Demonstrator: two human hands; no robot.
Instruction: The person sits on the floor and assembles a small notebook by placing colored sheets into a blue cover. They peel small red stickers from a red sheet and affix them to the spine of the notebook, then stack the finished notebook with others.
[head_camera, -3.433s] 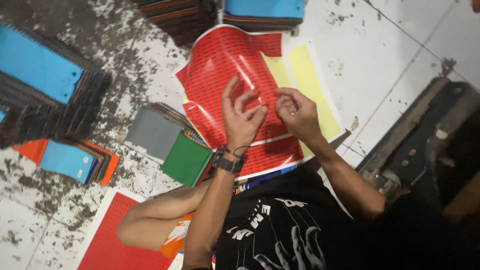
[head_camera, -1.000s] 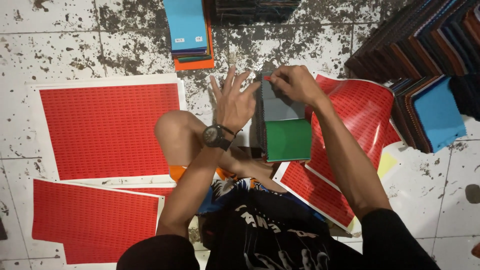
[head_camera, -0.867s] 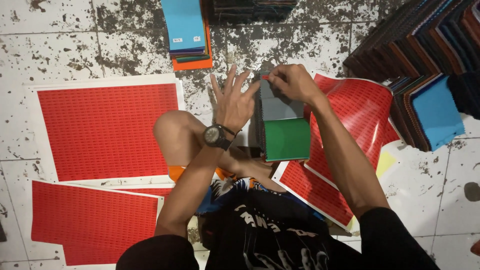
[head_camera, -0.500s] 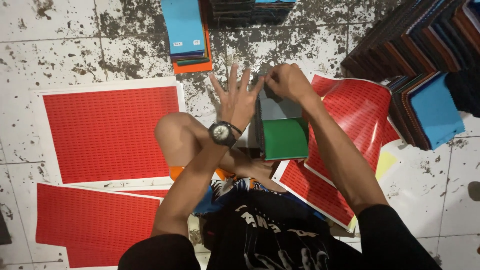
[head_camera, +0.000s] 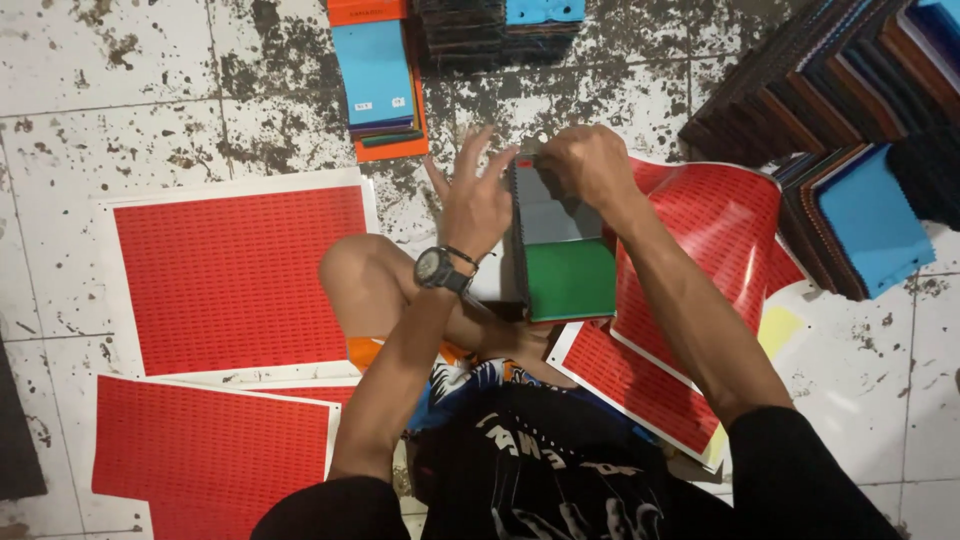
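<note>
On the speckled tile floor (head_camera: 150, 110), just in front of the seated person's raised knee (head_camera: 365, 280), a small stack of swatch cards (head_camera: 560, 250) is stood, its top card showing a grey upper half and a green lower half. The far top corner of that stack is pinched by the right hand (head_camera: 585, 165), whose fingers are closed together on a small red sticker at the card's edge; how firmly it is gripped cannot be told. The near-left edge of the stack is met by the left hand (head_camera: 475, 200), on whose wrist a dark watch (head_camera: 438, 268) is worn; its fingers are spread wide and upright, with nothing held in them, the palm set just beside the stack. To the right of the stack, partly under it, a curled glossy red sticker sheet (head_camera: 710, 240) is laid, with a yellow sheet (head_camera: 780, 330) showing beneath its lower edge. To the left of the stack, beyond the knee, a flat red sheet with a white border (head_camera: 240, 275) is spread, and another like it (head_camera: 210, 460) is laid nearer the person. Beyond the stack, a pile with blue and orange covers (head_camera: 375, 80) is seen, and far to its right a fanned row of dark swatch books (head_camera: 830, 90) topped by a blue one.
</note>
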